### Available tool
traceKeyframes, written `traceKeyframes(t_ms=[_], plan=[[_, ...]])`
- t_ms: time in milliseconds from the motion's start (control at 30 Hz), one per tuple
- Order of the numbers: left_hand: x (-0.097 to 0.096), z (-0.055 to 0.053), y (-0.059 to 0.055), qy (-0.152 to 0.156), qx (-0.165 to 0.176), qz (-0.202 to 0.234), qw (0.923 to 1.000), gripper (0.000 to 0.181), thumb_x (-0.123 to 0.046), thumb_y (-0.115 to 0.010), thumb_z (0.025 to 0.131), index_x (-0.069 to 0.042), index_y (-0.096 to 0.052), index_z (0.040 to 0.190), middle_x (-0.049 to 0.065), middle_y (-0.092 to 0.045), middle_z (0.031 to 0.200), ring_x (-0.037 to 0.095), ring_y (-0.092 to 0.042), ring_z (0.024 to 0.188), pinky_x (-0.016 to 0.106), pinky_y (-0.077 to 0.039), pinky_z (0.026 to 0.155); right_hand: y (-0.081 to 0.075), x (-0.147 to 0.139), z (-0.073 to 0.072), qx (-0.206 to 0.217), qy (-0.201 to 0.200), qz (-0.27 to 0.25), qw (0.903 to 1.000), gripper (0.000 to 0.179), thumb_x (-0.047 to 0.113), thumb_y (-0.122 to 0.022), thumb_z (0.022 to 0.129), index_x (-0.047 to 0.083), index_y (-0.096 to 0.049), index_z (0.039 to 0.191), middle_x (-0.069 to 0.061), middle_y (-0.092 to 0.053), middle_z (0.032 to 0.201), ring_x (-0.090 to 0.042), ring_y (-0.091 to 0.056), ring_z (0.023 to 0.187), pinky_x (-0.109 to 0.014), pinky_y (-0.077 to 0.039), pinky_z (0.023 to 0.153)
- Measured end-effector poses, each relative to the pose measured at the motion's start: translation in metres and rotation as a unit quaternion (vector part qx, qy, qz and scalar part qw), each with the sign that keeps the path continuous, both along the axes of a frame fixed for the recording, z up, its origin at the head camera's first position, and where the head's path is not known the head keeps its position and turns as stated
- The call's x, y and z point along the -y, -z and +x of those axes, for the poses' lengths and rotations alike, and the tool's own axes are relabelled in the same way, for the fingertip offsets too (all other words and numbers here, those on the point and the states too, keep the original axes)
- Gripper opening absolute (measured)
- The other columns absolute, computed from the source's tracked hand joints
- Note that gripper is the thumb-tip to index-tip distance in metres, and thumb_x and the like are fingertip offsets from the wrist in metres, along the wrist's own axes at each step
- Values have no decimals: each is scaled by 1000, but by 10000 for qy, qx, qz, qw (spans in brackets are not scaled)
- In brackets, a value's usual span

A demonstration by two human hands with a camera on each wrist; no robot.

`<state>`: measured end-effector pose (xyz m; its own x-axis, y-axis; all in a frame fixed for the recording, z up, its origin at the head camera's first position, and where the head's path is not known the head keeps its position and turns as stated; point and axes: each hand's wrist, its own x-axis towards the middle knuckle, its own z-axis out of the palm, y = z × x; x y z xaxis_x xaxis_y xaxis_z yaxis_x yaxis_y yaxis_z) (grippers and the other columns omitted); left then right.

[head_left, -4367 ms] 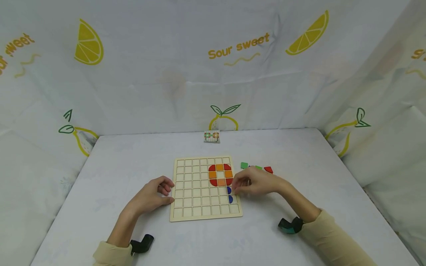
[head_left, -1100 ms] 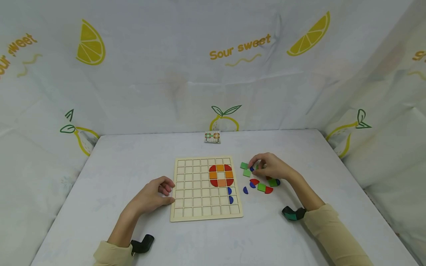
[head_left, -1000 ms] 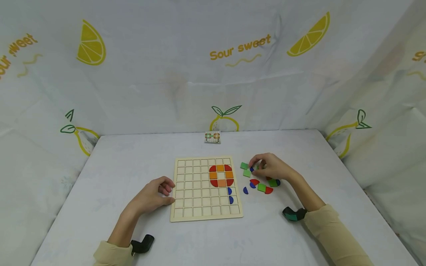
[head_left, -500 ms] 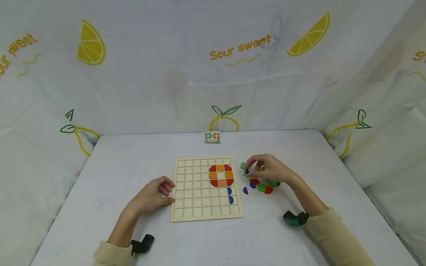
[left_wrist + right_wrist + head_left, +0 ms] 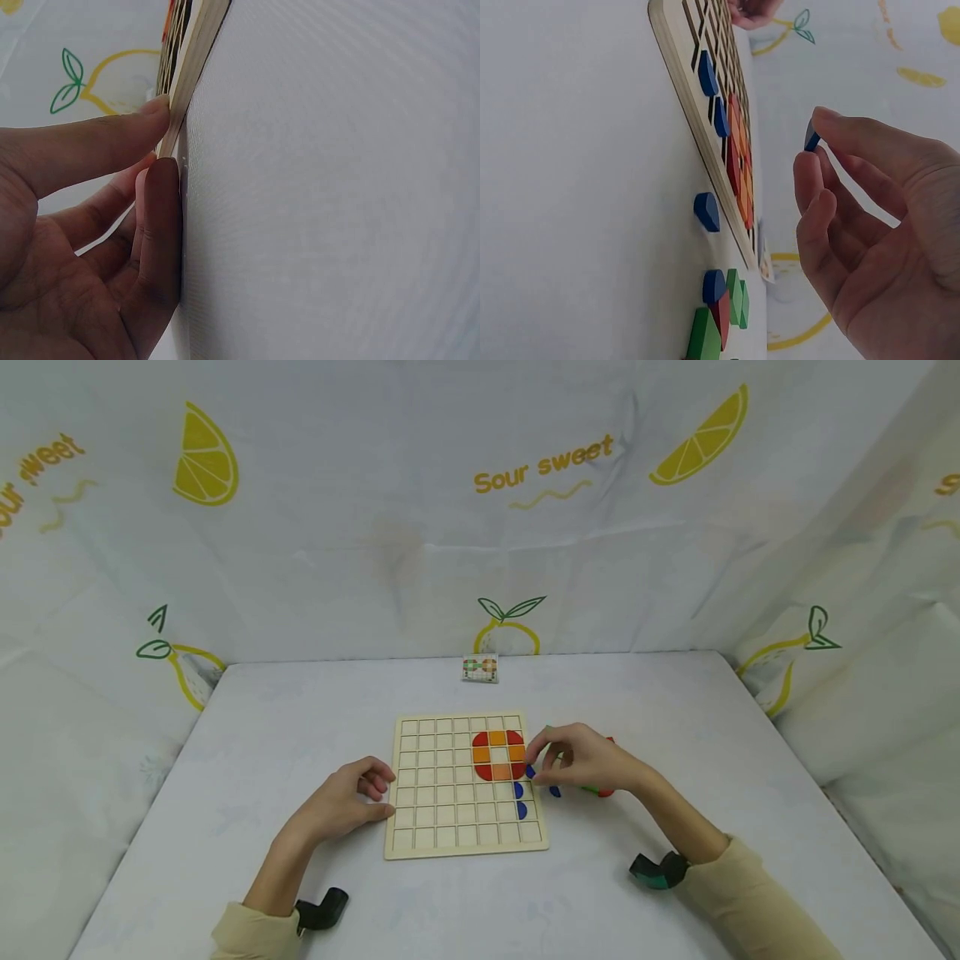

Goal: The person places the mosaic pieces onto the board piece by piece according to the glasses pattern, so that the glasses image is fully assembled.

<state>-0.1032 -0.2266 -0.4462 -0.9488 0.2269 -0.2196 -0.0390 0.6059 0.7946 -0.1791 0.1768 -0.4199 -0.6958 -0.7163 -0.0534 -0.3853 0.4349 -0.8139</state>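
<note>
A pale wooden grid board (image 5: 440, 841) lies flat on the table, with red and orange pieces forming a ring at its upper right. Two blue half-round pieces (image 5: 522, 811) sit in its right column. At the board's left edge, my left hand (image 5: 341, 797) rests its thumb and fingertips, the fingers loosely bent. Between thumb and forefinger, my right hand (image 5: 585, 758) pinches another blue half-round piece (image 5: 811, 136), held above the board's right edge. Below that hand, one more blue half-round piece (image 5: 706, 212) lies on the table close to the board.
Loose green pieces (image 5: 703, 335), a red piece (image 5: 721, 319) and a blue piece (image 5: 714, 286) lie right of the board, partly hidden by the right hand in the head view. A small pattern card (image 5: 480, 668) stands at the table's back edge, before a lemon-printed curtain (image 5: 337, 568).
My right hand has picked a blue half-round piece from the loose pile and carried it left to the board's right edge. The left hand and the board stay put.
</note>
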Motion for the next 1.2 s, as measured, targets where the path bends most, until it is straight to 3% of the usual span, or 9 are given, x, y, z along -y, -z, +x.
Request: traceKeyframes(t_ms=[167,333,667,900,1200], plan=[[0,0,0,-11,-5,-16,10000,40,-7,-88,86,-6,-67,120,5,-64,103,17,-61,95,27,-48,86,2,11,9,221,-363,-57,9991,21,9,-83,95,7,-75,114,-9,-78,112,-14,-74,91,-27,-64,77],[1,0,1,-16,-23,-53,10000,40,-7,-88,86,-7,-67,120,5,-64,102,17,-61,95,27,-48,86,9,23,16,264,-750,135,9967,20,12,-84,94,16,-76,112,1,-76,104,-11,-69,93,-26,-62,83],[0,0,0,2,-19,-19,10000,40,-7,-88,86,-6,-67,120,5,-64,103,17,-61,95,26,-48,86,15,37,29,82,-1466,375,9884,21,6,-83,93,18,-78,109,1,-75,98,-18,-67,91,-22,-55,78],[1,0,1,36,-28,11,10000,40,-8,-88,86,-6,-67,120,5,-64,103,17,-61,95,26,-48,86,17,40,32,-164,-1595,588,9853,23,2,-79,93,21,-78,108,6,-74,97,-9,-64,91,-22,-56,81],[2,0,1,57,-38,9,10000,40,-8,-88,87,-6,-67,120,5,-63,103,17,-61,95,25,-48,86,18,41,31,-386,-1707,603,9827,18,4,-77,96,18,-79,107,7,-77,99,-10,-65,90,-20,-56,81]])
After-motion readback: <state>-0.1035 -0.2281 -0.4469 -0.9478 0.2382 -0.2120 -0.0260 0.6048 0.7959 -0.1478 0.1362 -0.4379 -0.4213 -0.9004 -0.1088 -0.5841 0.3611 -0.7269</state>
